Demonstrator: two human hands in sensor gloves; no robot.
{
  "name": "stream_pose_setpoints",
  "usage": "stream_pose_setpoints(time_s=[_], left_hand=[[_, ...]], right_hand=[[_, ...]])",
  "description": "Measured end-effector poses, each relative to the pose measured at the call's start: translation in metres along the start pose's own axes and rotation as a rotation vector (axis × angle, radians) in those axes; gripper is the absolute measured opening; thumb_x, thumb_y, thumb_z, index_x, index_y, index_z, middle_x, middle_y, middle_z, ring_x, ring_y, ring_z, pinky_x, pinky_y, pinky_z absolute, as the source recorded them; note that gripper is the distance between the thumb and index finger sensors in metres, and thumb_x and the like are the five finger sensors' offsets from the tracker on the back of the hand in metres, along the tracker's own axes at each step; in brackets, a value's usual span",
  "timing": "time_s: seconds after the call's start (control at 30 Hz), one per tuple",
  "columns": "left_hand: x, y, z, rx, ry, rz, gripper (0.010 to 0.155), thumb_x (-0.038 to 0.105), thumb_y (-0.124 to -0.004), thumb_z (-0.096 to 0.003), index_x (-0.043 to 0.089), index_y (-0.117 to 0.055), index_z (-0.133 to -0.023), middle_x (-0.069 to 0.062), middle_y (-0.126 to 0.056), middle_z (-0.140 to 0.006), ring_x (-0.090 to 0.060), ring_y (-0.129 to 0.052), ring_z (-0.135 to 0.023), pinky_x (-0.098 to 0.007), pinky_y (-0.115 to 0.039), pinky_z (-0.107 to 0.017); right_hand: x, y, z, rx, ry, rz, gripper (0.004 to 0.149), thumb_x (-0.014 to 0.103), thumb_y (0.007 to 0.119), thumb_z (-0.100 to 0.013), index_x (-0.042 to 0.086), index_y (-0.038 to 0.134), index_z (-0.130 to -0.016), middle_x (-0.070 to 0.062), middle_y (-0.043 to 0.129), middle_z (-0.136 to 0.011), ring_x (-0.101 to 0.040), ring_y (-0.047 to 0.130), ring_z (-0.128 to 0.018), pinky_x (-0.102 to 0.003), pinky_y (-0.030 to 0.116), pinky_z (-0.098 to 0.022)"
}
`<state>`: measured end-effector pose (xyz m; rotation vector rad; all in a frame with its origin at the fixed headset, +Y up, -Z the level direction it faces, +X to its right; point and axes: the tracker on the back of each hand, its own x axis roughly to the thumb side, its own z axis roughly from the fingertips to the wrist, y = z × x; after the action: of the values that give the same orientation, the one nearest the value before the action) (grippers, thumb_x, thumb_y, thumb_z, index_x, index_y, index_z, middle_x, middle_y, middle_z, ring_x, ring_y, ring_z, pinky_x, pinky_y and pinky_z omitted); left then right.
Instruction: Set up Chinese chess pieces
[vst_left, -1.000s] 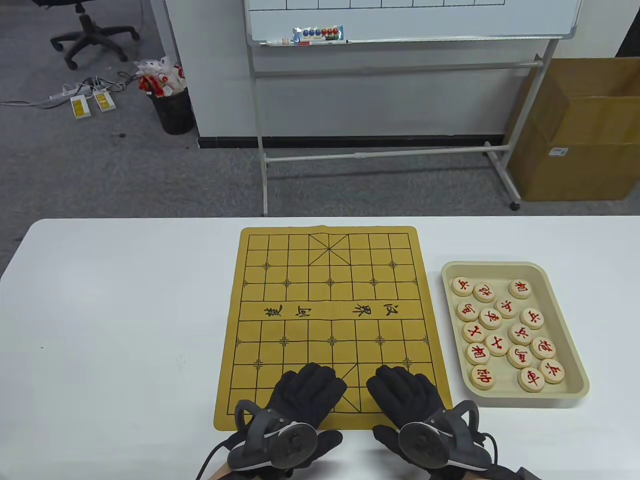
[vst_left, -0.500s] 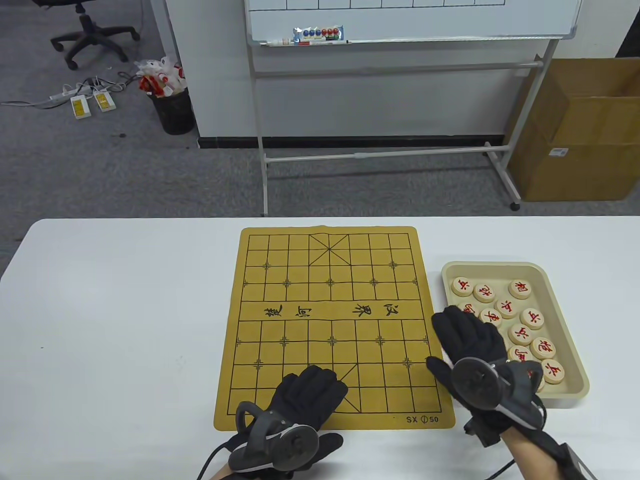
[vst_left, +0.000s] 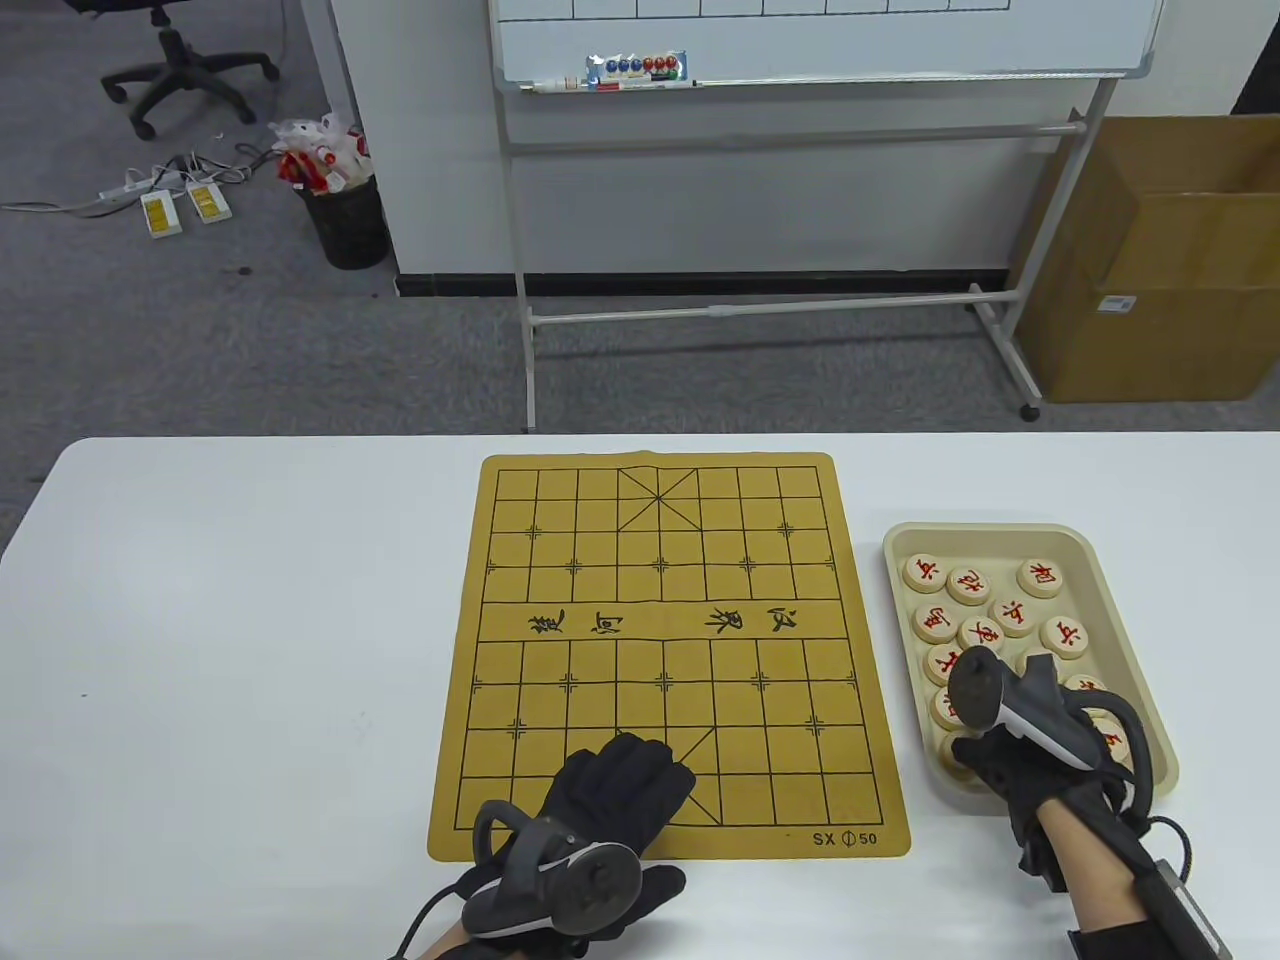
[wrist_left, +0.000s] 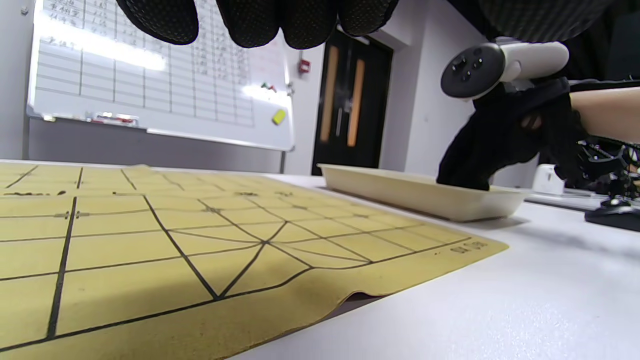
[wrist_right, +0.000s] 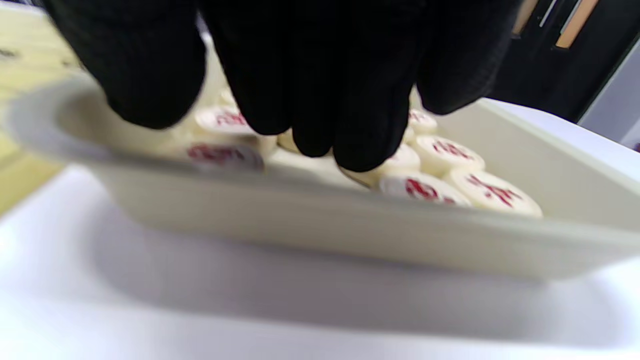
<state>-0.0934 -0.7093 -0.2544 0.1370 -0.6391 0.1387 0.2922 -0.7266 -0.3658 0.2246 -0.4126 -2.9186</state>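
A yellow Chinese chess board (vst_left: 660, 600) lies on the white table with no pieces on it; it also fills the left wrist view (wrist_left: 150, 235). To its right a beige tray (vst_left: 990, 532) holds several round wooden pieces with red characters (vst_left: 1040, 578). My right hand (vst_left: 1010, 760) reaches down into the tray's near end. In the right wrist view its fingers (wrist_right: 350, 125) hang spread just over the pieces (wrist_right: 450, 150), with nothing pinched between thumb and fingers. My left hand (vst_left: 625, 775) rests flat on the board's near edge, holding nothing.
The tray's rim (wrist_right: 350, 230) stands low around the pieces. A whiteboard on a wheeled stand (vst_left: 800, 150) and a cardboard box (vst_left: 1160, 280) stand on the floor beyond the table's far edge. Bare white tabletop (vst_left: 250, 620) lies left of the board.
My right hand left the board's near edge, swung right over the tray and dipped fingers-down into its near end. My left hand has stayed put.
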Motion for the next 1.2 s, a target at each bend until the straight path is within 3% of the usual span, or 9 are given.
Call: stream_pose_setpoints(time_s=[0.23, 0.67, 0.93, 1.1, 1.2], left_hand=[[-0.002, 0.001, 0.0, 0.007, 0.014, 0.005, 0.084, 0.063, -0.064, -0.0381, 0.028, -0.04, -0.11, -0.005, -0.043, -0.118, -0.033, -0.047, -0.112, -0.061, -0.052, -0.077], [-0.002, 0.001, 0.0, 0.007, 0.013, 0.008, 0.083, 0.063, -0.064, -0.0381, 0.028, -0.04, -0.11, -0.005, -0.042, -0.118, -0.033, -0.047, -0.112, -0.061, -0.052, -0.078], [-0.001, 0.0, -0.001, -0.001, 0.006, 0.007, 0.083, 0.063, -0.064, -0.0381, 0.028, -0.04, -0.11, -0.005, -0.042, -0.118, -0.033, -0.047, -0.112, -0.061, -0.052, -0.078], [0.001, -0.001, -0.002, -0.002, 0.004, 0.006, 0.083, 0.062, -0.065, -0.0381, 0.028, -0.04, -0.11, -0.005, -0.043, -0.118, -0.033, -0.048, -0.112, -0.06, -0.052, -0.078], [0.004, -0.001, -0.003, 0.011, 0.001, 0.007, 0.082, 0.061, -0.066, -0.0383, 0.029, -0.04, -0.11, -0.005, -0.044, -0.118, -0.032, -0.05, -0.111, -0.058, -0.054, -0.079]], right_hand=[[0.007, 0.012, -0.006, 0.068, 0.049, 0.0, 0.07, 0.056, 0.077, -0.043, 0.013, 0.078, -0.098, -0.013, 0.087, -0.096, -0.032, 0.092, -0.08, -0.059, 0.064, -0.071], [0.006, 0.008, -0.007, 0.07, 0.074, -0.128, 0.077, 0.045, 0.091, -0.04, 0.007, 0.07, -0.104, -0.015, 0.084, -0.094, -0.031, 0.09, -0.076, -0.062, 0.06, -0.072], [0.001, 0.003, -0.001, 0.056, 0.057, -0.168, 0.056, 0.043, 0.091, -0.04, 0.019, 0.079, -0.089, -0.006, 0.089, -0.082, -0.026, 0.093, -0.067, -0.059, 0.064, -0.071], [-0.007, -0.018, 0.017, -0.062, 0.031, -0.227, 0.054, 0.043, 0.09, -0.041, 0.02, 0.079, -0.088, -0.005, 0.091, -0.081, -0.025, 0.095, -0.067, -0.058, 0.065, -0.071], [-0.003, -0.038, 0.04, -0.164, -0.068, -0.318, 0.054, 0.043, 0.088, -0.042, 0.018, 0.077, -0.09, -0.007, 0.093, -0.082, -0.026, 0.098, -0.067, -0.058, 0.067, -0.07]])
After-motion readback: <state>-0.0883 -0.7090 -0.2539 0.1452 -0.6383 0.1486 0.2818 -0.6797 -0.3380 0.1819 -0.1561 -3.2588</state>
